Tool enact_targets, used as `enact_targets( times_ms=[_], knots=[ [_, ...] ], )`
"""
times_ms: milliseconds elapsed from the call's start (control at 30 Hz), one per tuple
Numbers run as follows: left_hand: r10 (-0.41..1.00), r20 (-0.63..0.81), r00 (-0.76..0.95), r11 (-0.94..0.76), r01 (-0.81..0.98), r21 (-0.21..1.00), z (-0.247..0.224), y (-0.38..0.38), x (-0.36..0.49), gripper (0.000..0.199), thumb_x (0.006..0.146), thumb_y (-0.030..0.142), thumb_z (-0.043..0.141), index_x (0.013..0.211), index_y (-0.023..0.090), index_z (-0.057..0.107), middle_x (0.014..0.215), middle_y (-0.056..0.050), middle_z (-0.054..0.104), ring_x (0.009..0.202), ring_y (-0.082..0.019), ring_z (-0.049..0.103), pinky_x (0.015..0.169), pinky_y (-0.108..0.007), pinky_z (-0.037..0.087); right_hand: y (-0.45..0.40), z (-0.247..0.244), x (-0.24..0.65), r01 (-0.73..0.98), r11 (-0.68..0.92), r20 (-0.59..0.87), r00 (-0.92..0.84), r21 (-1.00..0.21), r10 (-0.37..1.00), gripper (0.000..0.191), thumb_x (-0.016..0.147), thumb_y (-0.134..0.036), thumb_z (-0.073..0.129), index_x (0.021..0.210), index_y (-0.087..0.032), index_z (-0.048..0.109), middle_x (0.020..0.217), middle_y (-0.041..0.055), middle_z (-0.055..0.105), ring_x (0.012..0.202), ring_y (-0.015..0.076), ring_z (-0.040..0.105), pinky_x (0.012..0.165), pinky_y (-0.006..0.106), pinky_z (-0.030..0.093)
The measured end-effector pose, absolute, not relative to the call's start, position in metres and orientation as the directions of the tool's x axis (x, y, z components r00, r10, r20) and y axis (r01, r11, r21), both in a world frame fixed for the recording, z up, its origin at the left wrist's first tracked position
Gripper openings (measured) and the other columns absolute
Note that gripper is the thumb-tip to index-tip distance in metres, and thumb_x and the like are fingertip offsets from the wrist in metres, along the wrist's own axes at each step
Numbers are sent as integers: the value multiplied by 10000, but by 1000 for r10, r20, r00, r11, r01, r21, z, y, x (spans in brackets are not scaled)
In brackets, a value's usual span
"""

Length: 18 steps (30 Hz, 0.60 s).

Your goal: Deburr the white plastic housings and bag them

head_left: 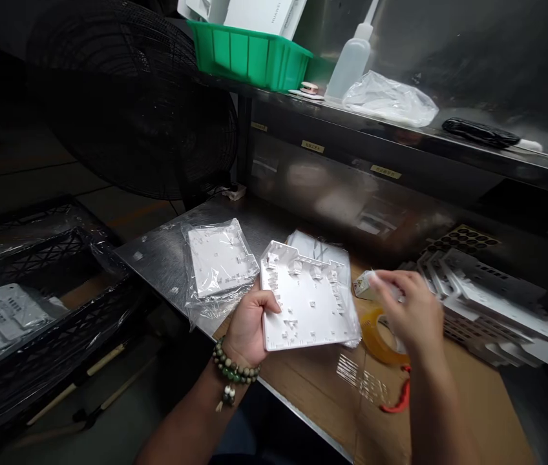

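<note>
Thumb and fingers of the left hand (249, 323) grasp a white plastic panel (303, 297) by its left edge, and from my remote seat I see the thumb pressed on its inner face, where small clips and ribs show. The panel is held up over the bench (158, 252), tilted toward my head camera. I have the right hand (412, 307) raised to the right of it, fingers bent and tips drawn together beside a small box (364, 285) with warning labels; blur keeps me from telling whether they pinch anything. Below that hand, I see a roll of amber tape (373, 339) and a red handle (402, 395) on brown cardboard (468, 407), with small clear strips (361, 380) near them. Another panel (220, 258), wrapped in clear film, lies to the left, and stacked white parts (487, 297) stand at the right.
</note>
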<state>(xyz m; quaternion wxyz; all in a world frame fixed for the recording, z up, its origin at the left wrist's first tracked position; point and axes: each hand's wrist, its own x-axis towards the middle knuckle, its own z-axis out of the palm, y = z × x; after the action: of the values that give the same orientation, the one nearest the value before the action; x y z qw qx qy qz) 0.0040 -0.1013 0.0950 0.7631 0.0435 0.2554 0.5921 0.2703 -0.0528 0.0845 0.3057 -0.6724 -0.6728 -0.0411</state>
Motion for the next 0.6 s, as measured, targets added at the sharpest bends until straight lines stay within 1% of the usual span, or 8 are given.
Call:
enact_targets(
  times_ms=[33,67,100,167,267,400,533,600],
  knots=[
    [934,-321,155,278,-881,384,95,-102,6,1103,516,-67,525,1559,287,468,1376,-66,725,1184,-367,715,1100,-573,531,-76,88,249,838,298,531,-11,-457,847,210,972,-428,652,1008,-247,752,1023,50,699,918,214,660,814,352,516],
    [942,-302,148,265,-880,395,95,-102,8,1116,519,-78,523,1563,314,459,1389,-49,718,1200,-358,706,1109,-562,525,-99,91,227,728,454,553,-124,-514,824,150,977,-380,667,1004,-252,739,1000,45,693,916,204,664,803,338,529],
    [949,-281,145,254,-878,406,95,-103,10,1120,527,-83,523,1564,333,454,1398,-36,714,1212,-350,700,1116,-551,519,-120,92,205,653,531,556,-197,-540,808,106,978,-322,679,1045,-260,732,1008,45,683,915,192,664,775,319,536],
    [961,-235,143,235,-872,429,96,-105,14,1120,537,-86,517,1563,358,451,1407,-12,708,1230,-336,689,1130,-531,508,-154,93,172,580,625,588,-285,-522,756,202,966,-198,684,1156,-256,723,1034,54,668,912,175,660,746,303,546],
    [968,-204,146,226,-861,456,98,-107,17,1130,540,-90,506,1565,383,444,1417,11,701,1248,-320,678,1151,-510,489,-175,90,153,559,692,639,-335,-457,692,338,942,-96,673,1248,-237,705,1049,69,665,927,181,647,768,332,546],
    [961,-230,151,242,-863,443,99,-109,18,1156,532,-89,500,1573,406,418,1437,12,687,1265,-323,667,1154,-534,483,-176,91,164,583,723,645,-399,-370,652,327,920,-59,667,1200,-218,728,1010,69,672,908,190,629,765,367,510],
    [972,-201,121,206,-852,481,101,-112,20,1126,539,-99,510,1553,390,458,1455,14,674,1309,-320,639,1182,-524,464,-177,94,164,599,714,673,-360,-363,645,350,919,-53,675,1228,-210,723,1007,79,678,922,197,627,768,370,511],
    [970,-206,127,213,-850,481,101,-114,20,1130,544,-100,512,1559,394,449,1465,13,668,1314,-325,638,1191,-533,458,-179,95,162,598,722,672,-377,-349,637,335,928,-64,667,1220,-216,730,1001,76,687,901,197,636,754,373,515]
  ],
)
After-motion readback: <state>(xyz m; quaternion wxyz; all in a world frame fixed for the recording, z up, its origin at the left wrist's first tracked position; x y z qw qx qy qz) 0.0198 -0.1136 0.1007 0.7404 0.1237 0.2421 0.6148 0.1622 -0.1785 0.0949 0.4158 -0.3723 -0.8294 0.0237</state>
